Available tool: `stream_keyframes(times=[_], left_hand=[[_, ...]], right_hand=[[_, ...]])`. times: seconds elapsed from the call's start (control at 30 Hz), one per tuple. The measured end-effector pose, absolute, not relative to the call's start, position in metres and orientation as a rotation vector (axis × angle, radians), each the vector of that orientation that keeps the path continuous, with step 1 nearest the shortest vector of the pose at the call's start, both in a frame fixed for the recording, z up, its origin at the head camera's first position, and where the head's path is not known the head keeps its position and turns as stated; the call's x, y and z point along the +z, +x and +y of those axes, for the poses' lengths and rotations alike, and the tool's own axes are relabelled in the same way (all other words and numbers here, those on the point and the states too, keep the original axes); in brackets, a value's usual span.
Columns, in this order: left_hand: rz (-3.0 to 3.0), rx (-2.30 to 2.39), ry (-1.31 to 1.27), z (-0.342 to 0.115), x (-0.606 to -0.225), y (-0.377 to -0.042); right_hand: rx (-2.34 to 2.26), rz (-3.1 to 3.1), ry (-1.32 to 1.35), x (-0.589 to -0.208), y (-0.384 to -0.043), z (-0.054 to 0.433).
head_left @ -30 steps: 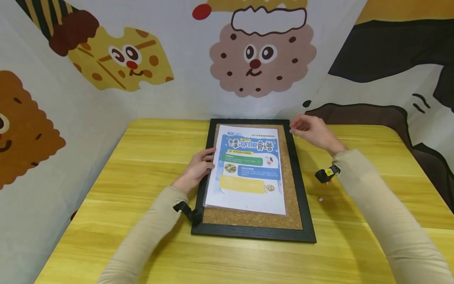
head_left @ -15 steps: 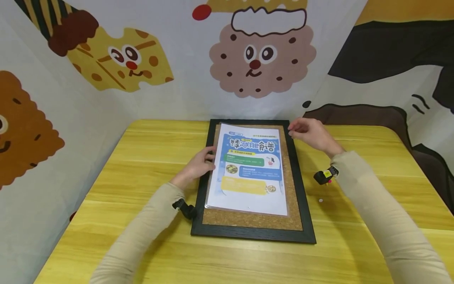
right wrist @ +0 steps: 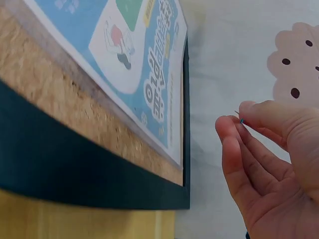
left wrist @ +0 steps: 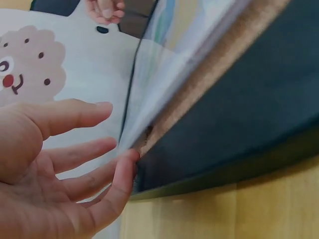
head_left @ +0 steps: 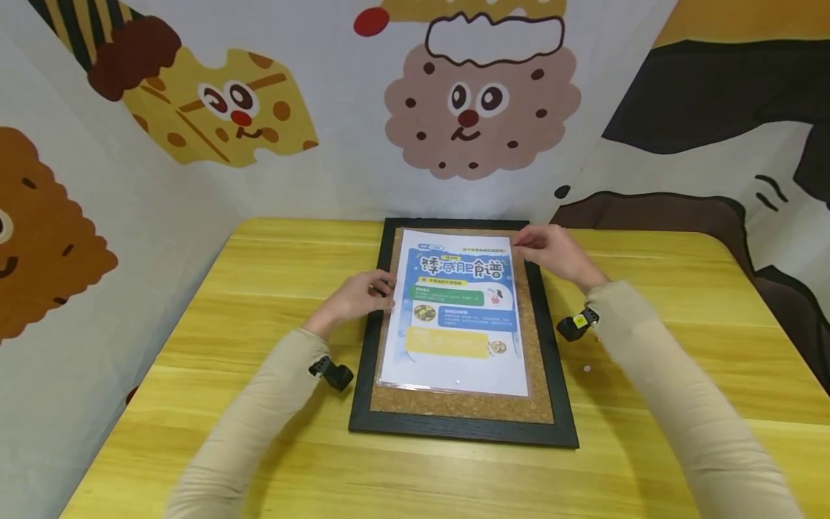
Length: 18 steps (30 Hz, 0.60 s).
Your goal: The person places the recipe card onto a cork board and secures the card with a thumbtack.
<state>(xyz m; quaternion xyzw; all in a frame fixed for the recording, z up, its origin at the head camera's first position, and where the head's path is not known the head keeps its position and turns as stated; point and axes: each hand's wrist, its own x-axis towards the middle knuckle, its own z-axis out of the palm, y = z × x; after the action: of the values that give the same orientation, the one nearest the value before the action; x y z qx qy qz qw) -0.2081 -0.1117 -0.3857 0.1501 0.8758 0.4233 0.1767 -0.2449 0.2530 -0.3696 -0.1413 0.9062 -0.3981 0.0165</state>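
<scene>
Head view; clock positions are read about the centre of the rectangular cork board in a black wooden frame (head_left: pixel 464 427), which lies flat on the yellow wood-grain table (head_left: pixel 214 346). The clear-laminated sheet with blue, green and yellow printing (head_left: pixel 428 369) rests on the cork, set slightly towards nine o'clock, with a broader cork strip bare at three.

The left forearm, in a beige sleeve (head_left: pixel 259 425), enters from seven o'clock. The left hand (head_left: pixel 353 297) lies between nine and ten, released, thumb and fingers apart and loosely extended, fingertips at the sheet's edge; whether they press on it cannot be told.

The right forearm enters from four o'clock. The right hand (head_left: pixel 556 254) hangs between one and two, near the sheet's upper corner, wrist bent inward. The right-wrist view shows its thumb and forefinger pinching a small blue-headed metal pin (right wrist: pixel 240 119), its other fingers bent.

A small white disc (head_left: pixel 586 368) lies on the table between three and four o'clock.
</scene>
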Motion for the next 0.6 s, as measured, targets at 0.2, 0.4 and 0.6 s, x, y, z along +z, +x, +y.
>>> stream_keyframes(times=[0.2, 0.4, 0.6], left_hand=[[2.462, 1.246, 0.424, -0.113, -0.386, -0.213], [2.438, 1.277, 0.392, -0.115, -0.391, -0.22], [2.429, 1.27, 0.335, -0.116, -0.395, -0.228]], right_hand=[[-1.242, 2.795, -0.453, -0.376, -0.247, 0.244], [-1.297, 2.771, -0.433, -0.383, -0.251, 0.237], [-1.29, 2.767, -0.371, -0.39, -0.257, 0.231]])
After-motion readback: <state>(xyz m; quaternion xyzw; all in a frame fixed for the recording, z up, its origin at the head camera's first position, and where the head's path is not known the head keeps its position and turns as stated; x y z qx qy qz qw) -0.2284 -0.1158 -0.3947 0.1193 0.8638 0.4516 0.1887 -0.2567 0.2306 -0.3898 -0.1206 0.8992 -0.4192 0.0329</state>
